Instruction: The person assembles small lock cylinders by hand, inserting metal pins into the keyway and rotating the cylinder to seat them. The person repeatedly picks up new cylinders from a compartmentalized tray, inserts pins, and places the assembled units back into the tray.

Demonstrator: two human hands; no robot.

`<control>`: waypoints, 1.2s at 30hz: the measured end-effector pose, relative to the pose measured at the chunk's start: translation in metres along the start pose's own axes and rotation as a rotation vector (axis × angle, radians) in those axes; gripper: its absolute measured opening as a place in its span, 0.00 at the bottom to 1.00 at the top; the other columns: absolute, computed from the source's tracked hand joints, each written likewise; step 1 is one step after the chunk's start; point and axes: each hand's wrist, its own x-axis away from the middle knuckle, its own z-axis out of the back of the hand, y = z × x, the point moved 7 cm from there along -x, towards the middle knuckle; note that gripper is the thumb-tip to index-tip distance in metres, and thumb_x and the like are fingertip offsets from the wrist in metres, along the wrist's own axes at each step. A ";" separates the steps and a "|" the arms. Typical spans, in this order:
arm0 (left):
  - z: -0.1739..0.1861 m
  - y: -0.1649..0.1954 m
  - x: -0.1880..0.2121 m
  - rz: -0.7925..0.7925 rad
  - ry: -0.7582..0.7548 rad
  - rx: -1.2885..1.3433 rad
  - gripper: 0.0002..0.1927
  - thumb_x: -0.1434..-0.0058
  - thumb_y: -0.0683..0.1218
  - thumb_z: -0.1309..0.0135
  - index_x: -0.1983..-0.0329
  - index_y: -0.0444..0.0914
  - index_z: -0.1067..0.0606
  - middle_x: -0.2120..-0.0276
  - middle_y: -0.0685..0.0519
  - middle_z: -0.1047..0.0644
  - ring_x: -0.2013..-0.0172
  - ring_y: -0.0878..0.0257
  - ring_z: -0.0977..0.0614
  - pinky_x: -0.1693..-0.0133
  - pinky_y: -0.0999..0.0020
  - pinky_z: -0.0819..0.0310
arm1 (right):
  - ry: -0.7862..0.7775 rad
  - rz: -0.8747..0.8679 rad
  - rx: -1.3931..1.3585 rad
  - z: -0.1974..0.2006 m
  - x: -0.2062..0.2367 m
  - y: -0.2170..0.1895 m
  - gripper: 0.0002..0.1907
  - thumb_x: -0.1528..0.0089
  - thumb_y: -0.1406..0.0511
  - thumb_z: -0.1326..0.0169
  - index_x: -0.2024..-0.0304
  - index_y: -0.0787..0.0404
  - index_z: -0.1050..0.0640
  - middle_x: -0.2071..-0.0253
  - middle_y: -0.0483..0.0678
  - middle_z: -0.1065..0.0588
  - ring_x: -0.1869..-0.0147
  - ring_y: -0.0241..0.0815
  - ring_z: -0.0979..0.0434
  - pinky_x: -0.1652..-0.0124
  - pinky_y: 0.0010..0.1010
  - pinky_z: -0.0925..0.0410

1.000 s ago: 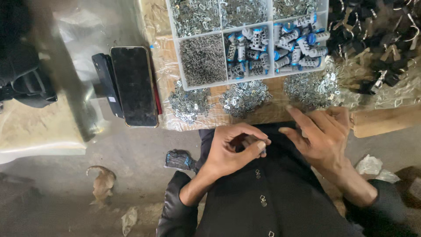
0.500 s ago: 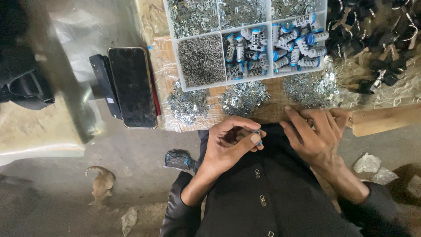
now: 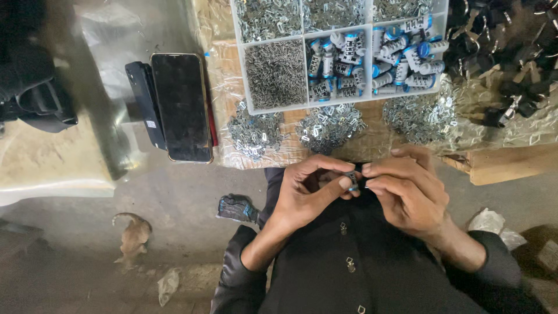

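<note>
We see a small metal part (image 3: 352, 177) pinched between the fingertips of the left hand (image 3: 308, 189) and the right hand (image 3: 407, 189), just above the dark lap. Beyond the hands, loose piles of metal clips (image 3: 328, 125) lie on the board. Behind them a divided tray (image 3: 343, 100) holds small pins, clips and blue-capped cylinders (image 3: 401, 55). A dark phone (image 3: 181, 107) lies left.

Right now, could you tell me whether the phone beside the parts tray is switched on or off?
Apparently off or asleep: the phone lies face up beside the compartment tray, its screen uniformly black, with no image or glow visible.
</note>
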 end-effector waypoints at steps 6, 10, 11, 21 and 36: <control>0.003 -0.001 0.002 -0.032 0.018 0.008 0.11 0.29 0.34 0.43 0.44 0.31 0.23 0.58 0.47 0.18 0.58 0.64 0.16 0.57 0.73 0.19 | -0.074 -0.006 0.056 -0.016 -0.017 -0.012 0.08 0.40 0.74 0.38 0.59 0.64 0.22 0.55 0.51 0.22 0.52 0.53 0.21 0.48 0.41 0.27; 0.007 0.000 0.004 -0.032 0.027 0.001 0.11 0.30 0.35 0.42 0.45 0.31 0.23 0.57 0.47 0.19 0.59 0.63 0.15 0.57 0.73 0.18 | -0.083 -0.002 0.013 -0.018 -0.018 -0.014 0.10 0.40 0.75 0.37 0.57 0.66 0.23 0.54 0.52 0.22 0.50 0.54 0.20 0.49 0.40 0.26; 0.007 0.000 0.005 -0.028 0.022 0.003 0.11 0.30 0.35 0.42 0.46 0.31 0.23 0.57 0.47 0.19 0.59 0.63 0.15 0.57 0.73 0.18 | -0.076 -0.009 -0.005 -0.018 -0.017 -0.014 0.11 0.40 0.75 0.37 0.57 0.66 0.23 0.54 0.52 0.22 0.50 0.54 0.20 0.49 0.40 0.26; 0.007 0.009 0.006 -0.025 -0.047 -0.104 0.09 0.32 0.36 0.39 0.49 0.32 0.21 0.57 0.47 0.18 0.59 0.66 0.15 0.58 0.74 0.18 | -0.243 -0.042 -0.052 -0.021 -0.010 -0.007 0.10 0.43 0.73 0.35 0.64 0.64 0.25 0.57 0.53 0.21 0.48 0.54 0.19 0.48 0.40 0.26; 0.043 0.022 0.024 -0.038 0.056 -0.085 0.11 0.34 0.36 0.38 0.49 0.30 0.22 0.57 0.43 0.17 0.62 0.64 0.14 0.60 0.72 0.16 | -0.121 0.203 0.590 -0.055 0.027 0.022 0.17 0.38 0.54 0.29 0.49 0.51 0.13 0.64 0.43 0.26 0.59 0.43 0.29 0.47 0.45 0.47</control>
